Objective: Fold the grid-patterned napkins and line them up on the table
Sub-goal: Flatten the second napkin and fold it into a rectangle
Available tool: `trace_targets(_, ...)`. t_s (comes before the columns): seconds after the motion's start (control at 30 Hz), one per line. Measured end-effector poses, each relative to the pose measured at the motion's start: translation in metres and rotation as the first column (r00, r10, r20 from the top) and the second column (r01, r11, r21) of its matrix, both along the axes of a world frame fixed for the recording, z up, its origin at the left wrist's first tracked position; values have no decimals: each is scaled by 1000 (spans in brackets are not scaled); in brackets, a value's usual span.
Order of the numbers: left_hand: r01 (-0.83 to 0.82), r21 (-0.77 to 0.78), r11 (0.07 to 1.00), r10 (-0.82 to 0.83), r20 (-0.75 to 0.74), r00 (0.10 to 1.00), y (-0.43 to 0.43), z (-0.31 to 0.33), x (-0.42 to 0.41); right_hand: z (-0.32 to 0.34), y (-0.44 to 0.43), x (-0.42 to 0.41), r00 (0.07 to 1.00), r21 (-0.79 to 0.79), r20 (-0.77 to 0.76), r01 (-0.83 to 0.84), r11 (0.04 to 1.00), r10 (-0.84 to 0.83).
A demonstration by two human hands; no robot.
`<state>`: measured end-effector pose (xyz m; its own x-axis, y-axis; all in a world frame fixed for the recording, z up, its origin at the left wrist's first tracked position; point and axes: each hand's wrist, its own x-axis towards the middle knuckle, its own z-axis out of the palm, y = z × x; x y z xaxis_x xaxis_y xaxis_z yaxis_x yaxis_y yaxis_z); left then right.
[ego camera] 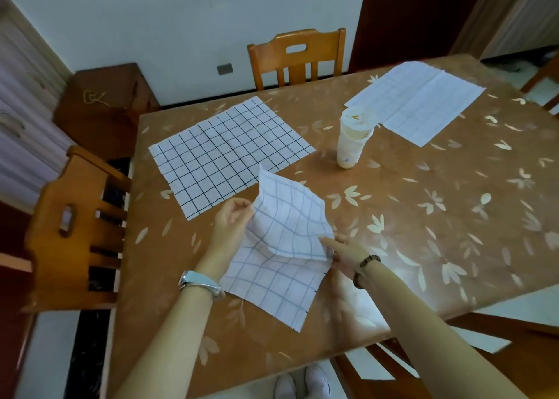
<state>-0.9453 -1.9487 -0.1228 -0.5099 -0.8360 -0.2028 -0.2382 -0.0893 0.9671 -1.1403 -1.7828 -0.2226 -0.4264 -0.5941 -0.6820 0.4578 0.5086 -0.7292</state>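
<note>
A white grid-patterned napkin (pixel 281 256) lies near the table's front edge, its far half lifted and curling toward me. My left hand (pixel 231 220) pinches the raised left edge. At the napkin's right edge, my right hand (pixel 343 252) grips where the lifted layer meets the lower one. A second grid napkin (pixel 223 153) lies flat and unfolded at the back left of the table. A third napkin (pixel 423 102) with a fainter grid lies spread out at the back right.
A stack of paper cups (pixel 352 140) stands between the two flat napkins. The brown leaf-patterned table (pixel 438 217) has wooden chairs at its far side (pixel 298 56), its left side (pixel 75 232) and near right (pixel 453 368). A dark cabinet (pixel 106 102) stands behind the left corner.
</note>
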Motion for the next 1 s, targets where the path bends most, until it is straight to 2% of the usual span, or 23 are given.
trace_targets(0.13, -36, 43, 998, 36, -1, 999, -9, 8, 8, 40, -26, 1, 998, -123, -63, 3, 992, -11)
trace_targets(0.27, -12, -83, 996, 15, 40, 999, -23, 21, 9, 74, -55, -6, 979, -198, -202, -54, 979, 13)
trace_targets(0.5, -76, -200, 977, 75, -12, 997, -56, 60, 2, 120, -100, -27, 914, -279, -406, -132, 951, 8)
trace_targets(0.7, -149, -280, 948, 118, -122, 985, -73, 91, -2, 151, -123, -37, 870, -387, -488, -144, 911, -70)
trace_targets(0.8, -162, -319, 934, 118, -153, 981, -71, 96, 3, 157, -123, -34, 874, -436, -479, -153, 887, -85)
trace_targets(1.0, -80, -264, 961, 74, -32, 997, -52, 56, 31, 123, -97, -18, 865, -373, -501, -226, 900, 10)
